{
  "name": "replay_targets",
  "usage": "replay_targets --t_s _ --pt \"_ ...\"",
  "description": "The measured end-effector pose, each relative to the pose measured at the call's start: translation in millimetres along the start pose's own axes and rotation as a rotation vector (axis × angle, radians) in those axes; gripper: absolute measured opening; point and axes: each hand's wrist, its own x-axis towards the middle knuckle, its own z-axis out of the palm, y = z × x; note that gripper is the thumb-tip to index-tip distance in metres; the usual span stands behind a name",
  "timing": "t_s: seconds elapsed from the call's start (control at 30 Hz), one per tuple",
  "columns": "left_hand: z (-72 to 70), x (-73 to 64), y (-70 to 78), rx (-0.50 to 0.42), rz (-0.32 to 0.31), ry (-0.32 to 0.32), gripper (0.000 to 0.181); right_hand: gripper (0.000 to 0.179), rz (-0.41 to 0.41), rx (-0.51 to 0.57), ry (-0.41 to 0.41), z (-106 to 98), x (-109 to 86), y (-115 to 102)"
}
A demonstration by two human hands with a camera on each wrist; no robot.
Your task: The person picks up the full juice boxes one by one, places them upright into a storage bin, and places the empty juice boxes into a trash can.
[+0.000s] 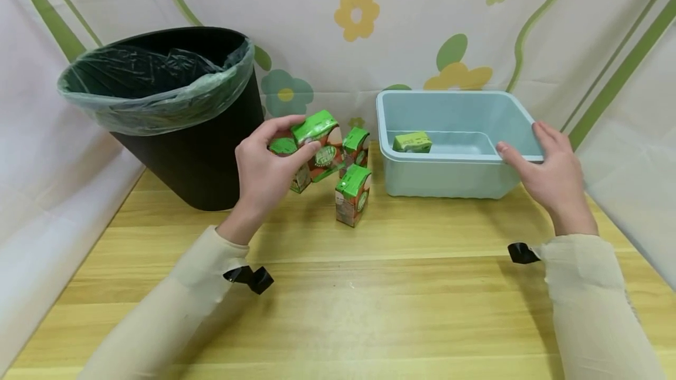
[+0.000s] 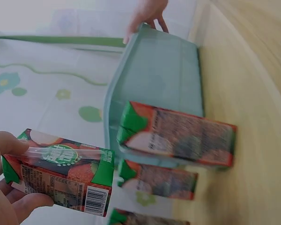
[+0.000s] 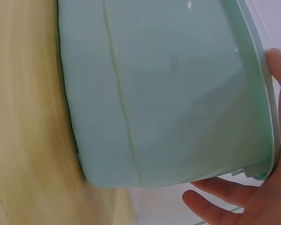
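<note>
A juice box with a green top is held up between the thumb and fingers of my left hand. In the left wrist view the same juice box shows its barcode and strawberry print. Around it stand more juice boxes: one in front, one behind, and one partly hidden behind the held one. My right hand grips the near right corner of a light blue plastic bin, thumb over the rim, fingers outside. Inside the bin lies a green-topped box.
At the left stands a black trash can lined with a clear plastic bag. A wooden table carries everything. Behind hangs a white cloth with flower prints, and more cloth closes both sides.
</note>
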Motion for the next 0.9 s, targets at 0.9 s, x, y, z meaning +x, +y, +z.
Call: replay_targets --t_s 0.9 --pt "106.2 42.5 71.2 -0.191 -0.030 -0.081 0.040 0.086 -0.010 0.078 0.018 -1 -0.7 7"
